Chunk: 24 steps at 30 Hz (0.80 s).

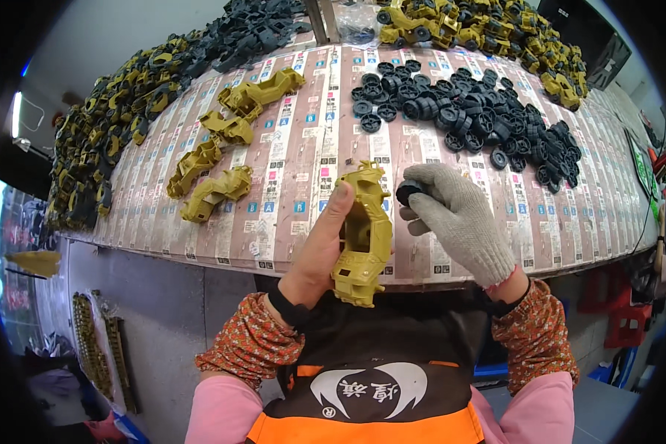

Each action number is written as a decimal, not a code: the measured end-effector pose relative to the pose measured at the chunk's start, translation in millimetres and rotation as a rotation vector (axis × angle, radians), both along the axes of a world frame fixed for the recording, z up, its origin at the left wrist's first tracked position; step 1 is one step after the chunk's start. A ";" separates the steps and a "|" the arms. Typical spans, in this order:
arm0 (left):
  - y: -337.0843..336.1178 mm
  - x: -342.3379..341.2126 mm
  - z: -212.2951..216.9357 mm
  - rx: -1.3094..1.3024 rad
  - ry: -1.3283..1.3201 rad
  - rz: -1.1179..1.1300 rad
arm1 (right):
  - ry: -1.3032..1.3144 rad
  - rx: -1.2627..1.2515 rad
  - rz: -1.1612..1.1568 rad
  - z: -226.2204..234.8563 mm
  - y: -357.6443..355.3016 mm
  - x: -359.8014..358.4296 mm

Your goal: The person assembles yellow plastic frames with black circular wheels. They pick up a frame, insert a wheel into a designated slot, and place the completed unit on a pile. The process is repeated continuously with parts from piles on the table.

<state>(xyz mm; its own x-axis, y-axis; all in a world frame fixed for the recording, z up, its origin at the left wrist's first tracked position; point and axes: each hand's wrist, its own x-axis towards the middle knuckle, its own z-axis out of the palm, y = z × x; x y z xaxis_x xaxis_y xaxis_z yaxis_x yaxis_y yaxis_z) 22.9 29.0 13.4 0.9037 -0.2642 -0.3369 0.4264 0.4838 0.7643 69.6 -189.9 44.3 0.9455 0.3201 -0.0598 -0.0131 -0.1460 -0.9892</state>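
Observation:
My bare left hand point(320, 248) is closed around a yellow-green plastic toy car body point(365, 240), held upright on end over the near table edge. My right hand point(459, 218), in a pale knitted glove, pinches a small black toy wheel point(408, 192) between thumb and fingers. The wheel is just right of the car body, apart from it. No wheels show on the held body. Several similar toy car bodies point(218, 194) lie in a loose row to the left. A spread heap of black toy wheels point(470, 111) lies beyond my right hand.
The table point(296, 159) is covered with printed paper sheets. Large piles of yellow and black toy cars point(111, 133) line its left side and far right point(496, 29). Dark plastic parts point(251, 33) are heaped at the back. Red stools point(629, 322) stand below right.

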 end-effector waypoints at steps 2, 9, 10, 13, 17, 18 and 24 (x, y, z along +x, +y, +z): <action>-4.3 -4.4 -5.3 0.012 -0.020 0.025 | 0.000 0.044 -0.023 -3.4 8.1 -6.1; -21.5 -7.9 -17.3 0.134 -0.228 0.161 | -0.083 0.052 -0.074 -22.7 20.6 -22.3; -21.9 -7.9 -18.7 0.129 -0.236 0.162 | -0.123 0.016 -0.082 -22.7 19.9 -25.3; -24.7 -9.2 -22.4 0.158 -0.286 0.178 | -0.231 -0.088 -0.113 -24.9 18.3 -33.3; -36.4 -13.9 -25.8 0.306 -0.455 0.226 | -0.294 -0.179 -0.125 -25.6 17.4 -36.8; -37.5 -14.3 -29.0 0.341 -0.507 0.238 | -0.334 -0.252 -0.111 -21.0 17.3 -39.6; -31.9 -15.4 -45.0 0.572 -0.681 0.072 | -0.419 -0.367 -0.051 -19.6 4.3 -42.0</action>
<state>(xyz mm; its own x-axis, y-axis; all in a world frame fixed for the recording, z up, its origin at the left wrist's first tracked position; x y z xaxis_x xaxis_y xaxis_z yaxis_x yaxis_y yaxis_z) 7.5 -2.9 -31.5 0.9640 -0.1554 0.2159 -0.2248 -0.0415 0.9735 27.6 -185.6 24.8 0.9262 0.3023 0.2254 0.3540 -0.4912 -0.7959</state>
